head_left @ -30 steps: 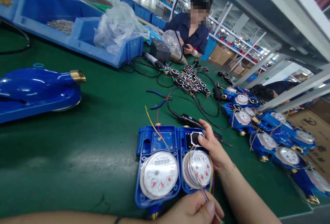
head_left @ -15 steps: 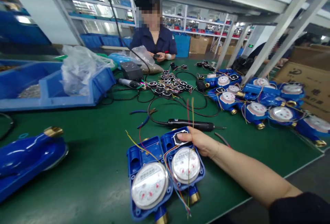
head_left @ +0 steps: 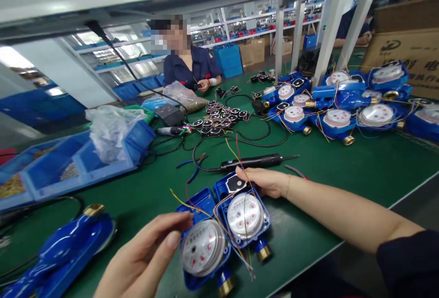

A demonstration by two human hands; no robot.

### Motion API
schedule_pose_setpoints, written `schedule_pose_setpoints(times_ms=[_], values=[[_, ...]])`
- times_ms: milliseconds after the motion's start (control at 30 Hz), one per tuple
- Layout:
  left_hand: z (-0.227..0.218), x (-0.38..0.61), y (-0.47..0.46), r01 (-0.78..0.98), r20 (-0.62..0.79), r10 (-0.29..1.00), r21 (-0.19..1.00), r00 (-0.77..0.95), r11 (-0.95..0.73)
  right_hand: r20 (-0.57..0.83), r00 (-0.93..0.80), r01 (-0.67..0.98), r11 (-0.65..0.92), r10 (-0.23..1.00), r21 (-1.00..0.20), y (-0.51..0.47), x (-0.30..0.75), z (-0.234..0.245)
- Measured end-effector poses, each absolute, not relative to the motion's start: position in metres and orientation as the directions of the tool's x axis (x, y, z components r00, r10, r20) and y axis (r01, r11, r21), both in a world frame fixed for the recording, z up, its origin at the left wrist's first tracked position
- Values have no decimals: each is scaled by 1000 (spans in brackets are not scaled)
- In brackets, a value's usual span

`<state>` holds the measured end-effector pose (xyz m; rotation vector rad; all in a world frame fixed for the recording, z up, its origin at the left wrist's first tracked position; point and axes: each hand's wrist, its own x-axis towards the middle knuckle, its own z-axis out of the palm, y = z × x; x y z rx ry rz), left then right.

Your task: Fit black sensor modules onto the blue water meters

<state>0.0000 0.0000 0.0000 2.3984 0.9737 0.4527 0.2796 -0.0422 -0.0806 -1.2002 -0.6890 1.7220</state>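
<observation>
Two blue water meters lie side by side before me with their dials up. My right hand (head_left: 269,183) grips the upper right edge of the right water meter (head_left: 245,215), its thumb beside a black module with a white rim (head_left: 236,183) in the housing. Thin coloured wires run from this meter across the gap. My left hand (head_left: 144,254) is at the left water meter (head_left: 203,248), fingers stretched and thumb apart. Its fingertips are at the housing's left edge; whether they touch it I cannot tell. A black electric screwdriver (head_left: 252,162) lies just beyond.
Another blue meter (head_left: 65,247) lies on its side at left, near blue parts bins (head_left: 85,177). Blue-handled pliers (head_left: 196,167) and a pile of black modules (head_left: 219,117) lie farther back. More meters (head_left: 338,117) crowd the right by a carton (head_left: 404,55). A co-worker (head_left: 190,67) sits opposite.
My left hand has come into view from below and reached the left meter. My right thumb has slid off the black module to its edge. The view has shifted and tilted.
</observation>
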Motion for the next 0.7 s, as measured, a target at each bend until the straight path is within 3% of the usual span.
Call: schedule_pose_setpoints(times_ms=[133, 333, 567, 700], values=[[7, 46, 24, 424, 114, 495, 374, 862, -825, -445, -166, -321, -475, 880, -820, -46, 288, -81], [-3, 85, 27, 260, -91, 244, 248, 965, -933, -413, -159, -342, -442, 897, -829, -47, 283, -87], [7, 94, 16, 288, -245, 239, 190, 940, -938, -283, -24, -413, -267, 959, -871, -45, 263, -88], [11, 92, 10, 337, -264, 281, 198, 923, -921, -269, -21, -407, -254, 963, -877, -44, 259, -91]])
